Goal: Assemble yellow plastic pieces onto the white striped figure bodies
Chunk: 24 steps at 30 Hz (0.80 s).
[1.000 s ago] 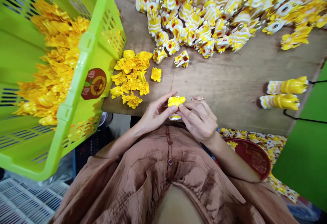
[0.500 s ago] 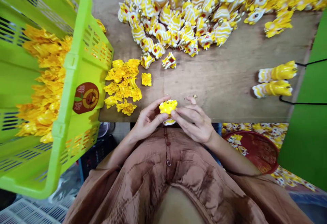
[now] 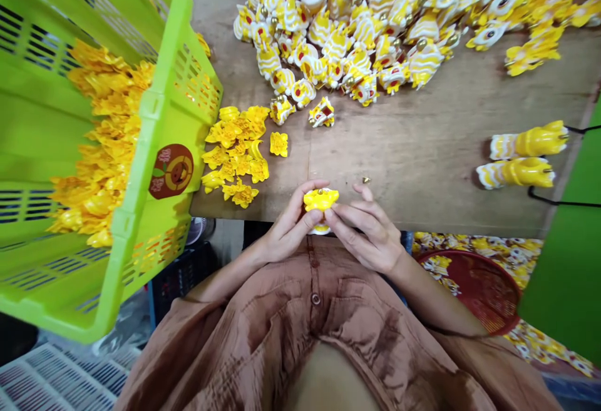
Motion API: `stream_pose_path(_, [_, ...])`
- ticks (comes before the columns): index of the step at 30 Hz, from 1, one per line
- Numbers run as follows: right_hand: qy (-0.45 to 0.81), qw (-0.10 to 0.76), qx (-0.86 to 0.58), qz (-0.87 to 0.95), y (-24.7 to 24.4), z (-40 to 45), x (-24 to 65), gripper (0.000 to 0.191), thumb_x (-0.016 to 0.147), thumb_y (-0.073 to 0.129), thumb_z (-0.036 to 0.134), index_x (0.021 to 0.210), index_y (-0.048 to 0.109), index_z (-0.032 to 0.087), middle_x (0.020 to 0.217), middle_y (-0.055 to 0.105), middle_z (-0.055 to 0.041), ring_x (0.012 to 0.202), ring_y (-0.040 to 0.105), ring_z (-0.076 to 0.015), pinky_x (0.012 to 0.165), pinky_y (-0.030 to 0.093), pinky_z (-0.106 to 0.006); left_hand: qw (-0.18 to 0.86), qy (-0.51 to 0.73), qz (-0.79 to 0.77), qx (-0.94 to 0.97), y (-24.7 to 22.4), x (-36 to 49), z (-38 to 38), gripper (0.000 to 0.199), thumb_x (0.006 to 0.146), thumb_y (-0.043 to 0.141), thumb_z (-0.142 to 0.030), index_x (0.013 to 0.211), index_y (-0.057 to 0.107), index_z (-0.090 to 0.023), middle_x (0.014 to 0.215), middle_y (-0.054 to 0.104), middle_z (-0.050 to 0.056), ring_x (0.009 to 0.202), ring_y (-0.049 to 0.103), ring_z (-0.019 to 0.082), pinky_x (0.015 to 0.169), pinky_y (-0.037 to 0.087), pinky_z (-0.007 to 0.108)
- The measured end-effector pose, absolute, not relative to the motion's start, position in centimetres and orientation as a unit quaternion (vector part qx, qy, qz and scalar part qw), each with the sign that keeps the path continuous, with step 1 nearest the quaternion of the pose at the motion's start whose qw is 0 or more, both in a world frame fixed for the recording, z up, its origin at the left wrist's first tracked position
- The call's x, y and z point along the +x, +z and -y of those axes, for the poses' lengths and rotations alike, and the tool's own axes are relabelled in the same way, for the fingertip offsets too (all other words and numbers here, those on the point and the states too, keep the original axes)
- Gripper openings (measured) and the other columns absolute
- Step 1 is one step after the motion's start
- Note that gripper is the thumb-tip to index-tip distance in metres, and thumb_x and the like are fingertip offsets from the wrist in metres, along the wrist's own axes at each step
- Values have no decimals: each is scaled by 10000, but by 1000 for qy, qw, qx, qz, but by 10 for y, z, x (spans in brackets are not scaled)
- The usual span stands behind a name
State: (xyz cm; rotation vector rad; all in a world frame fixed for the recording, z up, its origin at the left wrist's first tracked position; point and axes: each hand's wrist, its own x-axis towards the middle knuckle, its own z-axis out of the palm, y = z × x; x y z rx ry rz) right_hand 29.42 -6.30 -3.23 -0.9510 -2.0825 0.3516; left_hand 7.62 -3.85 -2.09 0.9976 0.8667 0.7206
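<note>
2 hands' grips, left hand (image 3: 286, 229) and right hand (image 3: 370, 236), pinching 1 yellow toy piece (image 3: 320, 200) between fingertips.

Both forearms come up bare from brown sleeves and meet just in front of the chest. The left hand (image 3: 286, 229) is curled, its thumb and forefinger stretched forward and pinched together at the tips. The right hand (image 3: 370, 233) faces it, palm turned down, fingers spread and slightly bent, their tips touching those of the left hand.
</note>
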Motion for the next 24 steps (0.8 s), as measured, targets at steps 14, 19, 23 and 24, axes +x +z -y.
stream_pose_path(14, [501, 470, -443, 577, -44, 51, 270, 521, 868, 841, 575, 1311, 782, 307, 1250, 681, -92, 1190, 683, -247, 1056, 609, -419, 573, 362, -324, 660, -20, 65, 29, 374, 1048, 633, -381, 1396, 679, -253, 1234, 619, 119, 1194, 589, 259, 1042, 513, 388])
stream_pose_path(19, [443, 504, -434, 601, -46, 56, 264, 452, 930, 804, 497, 1325, 769, 279, 1206, 691, -103, 1130, 690, -239, 1008, 617, -407, 531, 379, -336, 679, -16, 64, 34, 342, 1060, 614, -363, 1365, 699, -232, 1145, 648, 111, 1074, 593, 238, 943, 530, 361])
stream_pose_path(23, [417, 461, -428, 656, -41, 54, 276, 482, 957, 764, 526, 1349, 738, 246, 1252, 688, -122, 1148, 703, -239, 1006, 622, -402, 561, 378, -332, 658, -26, 70, 35, 339, 1029, 674, -342, 1355, 701, -251, 1175, 657, 101, 1104, 622, 236, 973, 536, 357])
stream_pose_path(24, [397, 442, -425, 683, -36, 54, 283, 482, 966, 758, 513, 1362, 724, 240, 1273, 688, -127, 1162, 706, -237, 1012, 621, -398, 586, 380, -326, 636, -31, 74, 34, 398, 1015, 700, -333, 1408, 662, -281, 1223, 652, 95, 1120, 637, 230, 986, 542, 354])
